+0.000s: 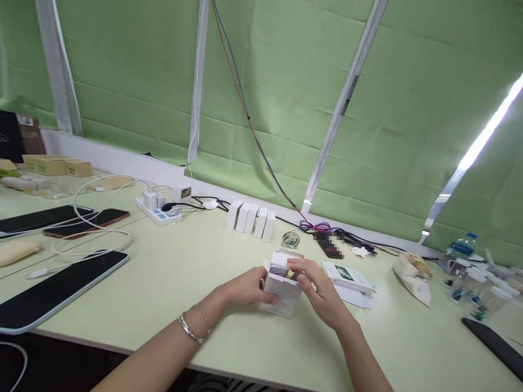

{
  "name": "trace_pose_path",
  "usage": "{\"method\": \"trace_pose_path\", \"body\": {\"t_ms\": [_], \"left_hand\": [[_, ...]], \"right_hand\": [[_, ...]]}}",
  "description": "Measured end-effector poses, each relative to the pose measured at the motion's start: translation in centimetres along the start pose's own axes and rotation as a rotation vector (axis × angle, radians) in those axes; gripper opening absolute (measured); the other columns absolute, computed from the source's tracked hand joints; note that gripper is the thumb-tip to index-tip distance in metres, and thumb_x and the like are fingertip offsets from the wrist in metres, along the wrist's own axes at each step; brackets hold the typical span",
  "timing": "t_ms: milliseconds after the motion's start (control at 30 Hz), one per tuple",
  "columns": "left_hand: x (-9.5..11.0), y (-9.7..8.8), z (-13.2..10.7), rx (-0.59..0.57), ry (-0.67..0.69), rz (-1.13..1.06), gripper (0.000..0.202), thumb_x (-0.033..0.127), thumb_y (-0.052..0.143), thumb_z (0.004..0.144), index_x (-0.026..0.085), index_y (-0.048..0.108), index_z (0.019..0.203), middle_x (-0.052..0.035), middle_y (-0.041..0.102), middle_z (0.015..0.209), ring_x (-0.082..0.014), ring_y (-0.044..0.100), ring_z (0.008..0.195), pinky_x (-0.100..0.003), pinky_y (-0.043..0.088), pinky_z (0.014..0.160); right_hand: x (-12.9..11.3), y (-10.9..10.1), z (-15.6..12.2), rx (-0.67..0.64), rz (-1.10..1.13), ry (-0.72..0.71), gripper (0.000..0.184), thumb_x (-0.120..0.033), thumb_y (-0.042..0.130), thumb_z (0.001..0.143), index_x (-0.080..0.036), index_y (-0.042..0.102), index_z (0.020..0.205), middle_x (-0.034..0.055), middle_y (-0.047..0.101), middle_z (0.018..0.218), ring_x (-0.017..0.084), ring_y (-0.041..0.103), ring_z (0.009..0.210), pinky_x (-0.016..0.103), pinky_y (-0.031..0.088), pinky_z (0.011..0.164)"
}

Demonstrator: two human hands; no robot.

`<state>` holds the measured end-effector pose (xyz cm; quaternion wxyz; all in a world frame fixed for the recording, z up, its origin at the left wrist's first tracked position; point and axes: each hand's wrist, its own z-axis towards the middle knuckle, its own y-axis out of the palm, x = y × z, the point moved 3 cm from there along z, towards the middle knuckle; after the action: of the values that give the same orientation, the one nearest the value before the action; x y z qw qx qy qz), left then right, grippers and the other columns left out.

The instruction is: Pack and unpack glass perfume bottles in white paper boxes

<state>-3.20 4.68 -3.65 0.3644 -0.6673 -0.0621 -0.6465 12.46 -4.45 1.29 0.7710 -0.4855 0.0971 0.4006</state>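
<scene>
gripping one side, the left hand (251,286) steadies a white carton (285,298) near the tabletop's (196,245) front edge; the right hand (321,288) curls at its open top, pinch unclear. likely light, crushable; best held low by the sides.

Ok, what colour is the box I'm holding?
The box is white, with faint print on its front; the head view shows it best.

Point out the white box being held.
The open-topped box in the left hand; the row of five boxes and the box lying flat are untouched.
</scene>
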Motion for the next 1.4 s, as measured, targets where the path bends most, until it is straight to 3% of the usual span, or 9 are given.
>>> {"method": "trace_pose_path", "body": {"t_ms": [433,733,833,967,1033,1100,1200,1300,1400], "left_hand": [[0.6,0.0,-0.2,0.004,-0.007,-0.01,0.034,0.024,0.066,0.062,0.017,0.062,0.096,0.0005,0.065,0.088,-0.0177,0.059,0.079,-0.026,0.043,0.07],[0.4,0.0,-0.2,0.031,-0.052,0.041,0.032,0.024,0.064,0.061,0.015,0.062,0.092,0.0009,0.064,0.08,-0.0161,0.057,0.071,-0.024,0.04,0.062],[0.6,0.0,-0.3,0.02,-0.033,0.05,0.031,0.024,0.065,0.063,0.015,0.062,0.092,0.0013,0.064,0.08,-0.0155,0.057,0.071,-0.024,0.04,0.062],[0.8,0.1,-0.5,-0.019,0.0,0.059,0.032,0.023,0.065,0.065,0.016,0.059,0.096,-0.0008,0.065,0.088,-0.0185,0.058,0.082,-0.026,0.043,0.07],[0.7,0.0,-0.5,0.005,0.038,0.076,0.043,0.026,0.067,0.067,0.017,0.052,0.106,-0.0036,0.063,0.096,-0.0204,0.057,0.089,-0.029,0.044,0.074],[0.3,-0.2,-0.5,0.083,0.076,0.102,0.06,0.032,0.069,0.067,0.019,0.037,0.115,-0.0059,0.057,0.105,-0.0206,0.055,0.091,-0.031,0.044,0.076],[-0.2,-0.6,-0.3,0.218,0.134,0.148,0.066,0.045,0.067,0.068,0.024,0.022,0.111,-0.0059,0.046,0.109,-0.0188,0.053,0.09,-0.032,0.043,0.077],[-0.2,-0.8,-0.1,0.287,0.262,0.17,0.056,0.05,0.061,0.072,0.026,0.021,0.101,-0.004,0.039,0.105,-0.0183,0.049,0.094,-0.032,0.042,0.079],[-0.1,-0.8,0.1,0.312,0.336,0.194,0.05,0.049,0.059,0.074,0.026,0.021,0.098,-0.0035,0.036,0.104,-0.0181,0.047,0.096,-0.032,0.041,0.08]], "right_hand": [[0.6,0.8,-0.5,-0.086,-0.056,0.064,0.036,-0.043,0.032,0.094,-0.034,0.056,0.118,0.0005,0.048,0.132,0.023,0.038,0.123,0.045,0.036,0.1],[0.1,1.0,-0.8,-0.06,-0.088,0.056,0.035,-0.041,0.031,0.095,-0.034,0.057,0.117,0.0004,0.048,0.13,0.022,0.037,0.123,0.042,0.035,0.101],[0.8,2.2,-1.5,0.036,-0.114,0.021,0.035,-0.039,0.031,0.095,-0.033,0.055,0.119,0.0008,0.043,0.134,0.023,0.032,0.127,0.045,0.031,0.103],[1.6,3.2,-2.8,0.382,-0.099,-0.059,0.038,-0.042,0.035,0.092,-0.026,0.046,0.125,0.0085,0.039,0.135,0.028,0.033,0.126,0.052,0.03,0.1],[1.9,3.1,-3.5,0.571,-0.05,-0.037,0.041,-0.041,0.041,0.089,-0.023,0.04,0.125,0.0122,0.042,0.13,0.029,0.038,0.121,0.051,0.035,0.095],[2.2,2.9,-4.0,0.666,-0.001,0.028,0.042,-0.039,0.048,0.085,-0.021,0.038,0.122,0.0131,0.046,0.123,0.028,0.044,0.114,0.048,0.039,0.09],[2.7,3.0,-4.2,0.635,0.076,0.147,0.038,-0.036,0.052,0.083,-0.02,0.041,0.115,0.0116,0.051,0.114,0.025,0.05,0.103,0.044,0.043,0.085],[3.0,3.4,-4.2,0.569,0.169,0.187,0.031,-0.033,0.053,0.083,-0.021,0.041,0.109,0.0113,0.054,0.112,0.023,0.052,0.102,0.042,0.044,0.085],[3.1,3.6,-4.1,0.589,0.268,0.157,0.028,-0.03,0.052,0.084,-0.021,0.037,0.107,0.0121,0.054,0.116,0.022,0.053,0.104,0.041,0.045,0.086]]}}
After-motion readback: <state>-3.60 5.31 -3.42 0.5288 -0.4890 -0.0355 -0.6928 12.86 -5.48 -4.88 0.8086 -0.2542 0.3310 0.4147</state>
